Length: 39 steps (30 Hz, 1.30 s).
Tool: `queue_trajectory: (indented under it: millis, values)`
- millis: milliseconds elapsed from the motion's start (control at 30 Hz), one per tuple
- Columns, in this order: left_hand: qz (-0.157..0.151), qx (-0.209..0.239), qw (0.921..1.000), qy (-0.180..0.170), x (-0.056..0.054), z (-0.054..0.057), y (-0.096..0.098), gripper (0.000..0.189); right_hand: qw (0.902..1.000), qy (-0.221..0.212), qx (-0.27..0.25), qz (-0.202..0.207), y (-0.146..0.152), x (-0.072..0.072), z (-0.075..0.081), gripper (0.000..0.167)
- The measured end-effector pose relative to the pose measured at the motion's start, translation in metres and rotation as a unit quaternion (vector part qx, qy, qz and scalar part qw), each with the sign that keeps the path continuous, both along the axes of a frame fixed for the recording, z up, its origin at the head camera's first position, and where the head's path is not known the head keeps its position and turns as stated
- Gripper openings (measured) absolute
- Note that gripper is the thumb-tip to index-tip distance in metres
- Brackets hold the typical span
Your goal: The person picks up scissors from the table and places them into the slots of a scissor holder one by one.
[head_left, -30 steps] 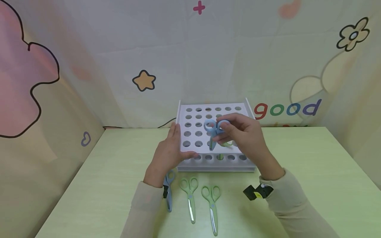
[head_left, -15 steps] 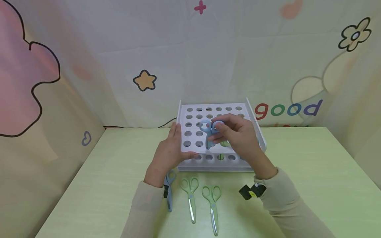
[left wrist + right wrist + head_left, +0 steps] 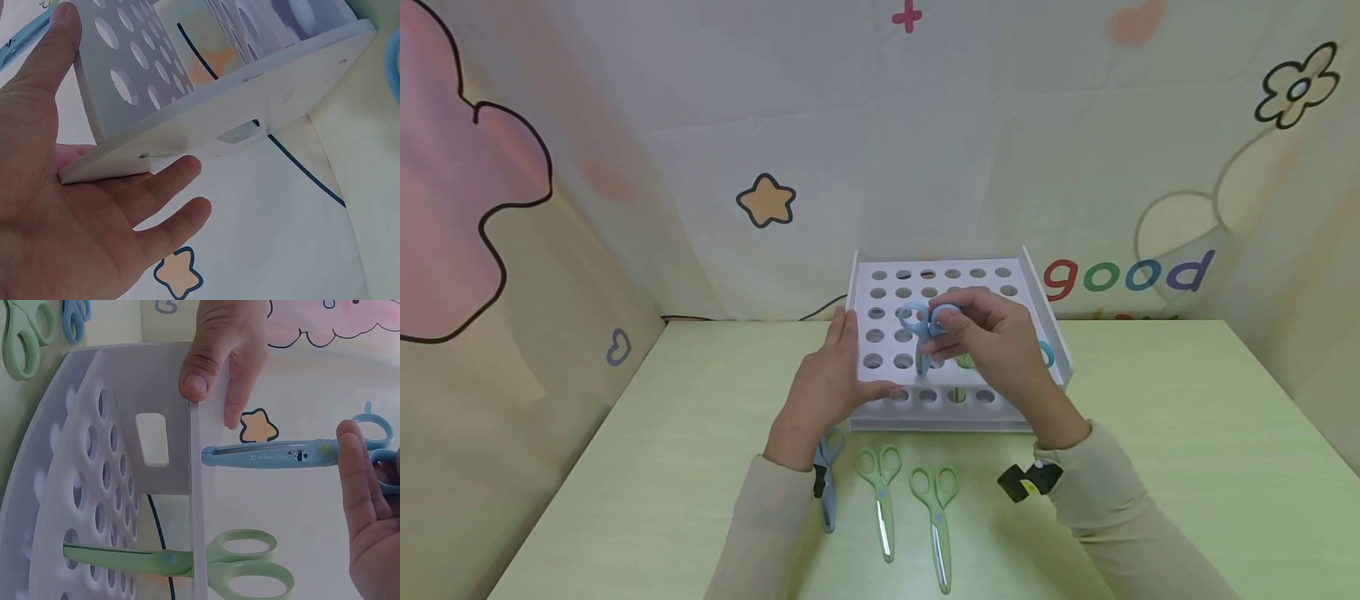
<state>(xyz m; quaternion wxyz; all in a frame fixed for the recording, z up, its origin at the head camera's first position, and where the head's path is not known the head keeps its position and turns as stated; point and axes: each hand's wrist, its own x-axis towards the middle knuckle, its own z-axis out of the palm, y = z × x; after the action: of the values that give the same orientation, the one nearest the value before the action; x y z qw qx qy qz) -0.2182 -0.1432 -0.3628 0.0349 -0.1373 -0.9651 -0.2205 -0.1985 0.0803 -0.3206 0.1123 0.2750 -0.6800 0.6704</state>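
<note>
My right hand point(image 3: 1000, 333) pinches a pair of light blue scissors point(image 3: 275, 456) at the handle, blades pointing down. In the right wrist view the tip is close to the top panel, near a hole; contact is hard to judge. The white perforated rack point(image 3: 943, 425) stands on the table, two-tiered with round holes. My left hand point(image 3: 820, 383) grips its near left corner, thumb on the top panel and fingers along the outer side. Green scissors point(image 3: 131, 559) sit upright through both tiers, handles above the top panel. A teal handle loop point(image 3: 1048, 353) shows at the rack's right side, partly behind my wrist.
Two green scissors, the left one point(image 3: 884, 517) and the right one point(image 3: 937, 533), lie on the table before the rack. Bluish scissors point(image 3: 827, 504) lie beside them, partly behind my left wrist. A printed cloth point(image 3: 700, 167) hangs behind the table.
My right hand has shifted slightly left with the blue scissors over the rack. The teal loop has come into view behind my right wrist. My left hand stays on the rack.
</note>
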Motion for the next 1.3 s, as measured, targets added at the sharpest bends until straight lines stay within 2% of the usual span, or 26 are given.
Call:
queue_trajectory:
  millis: [267, 633, 1100, 1300]
  values:
    - [0.001, 0.008, 1.0000, 0.000, 0.000, 0.000, 0.000, 0.125, 0.9997, 0.009, -0.020, 0.007, -0.004, -0.002, -0.001, 0.016]
    - [0.001, 0.008, 0.9999, 0.008, 0.000, -0.002, 0.000, 0.124, 0.9998, 0.013, -0.012, -0.004, -0.011, -0.003, -0.002, 0.018]
    - [0.005, 0.009, 0.9999, 0.005, 0.001, 0.000, 0.000, 0.125, 0.9994, 0.021, -0.027, 0.002, -0.015, -0.005, -0.004, 0.017]
    - [0.004, 0.012, 0.9999, 0.002, 0.001, 0.000, 0.000, 0.124, 0.9995, 0.009, -0.029, -0.001, -0.017, -0.005, -0.006, 0.016]
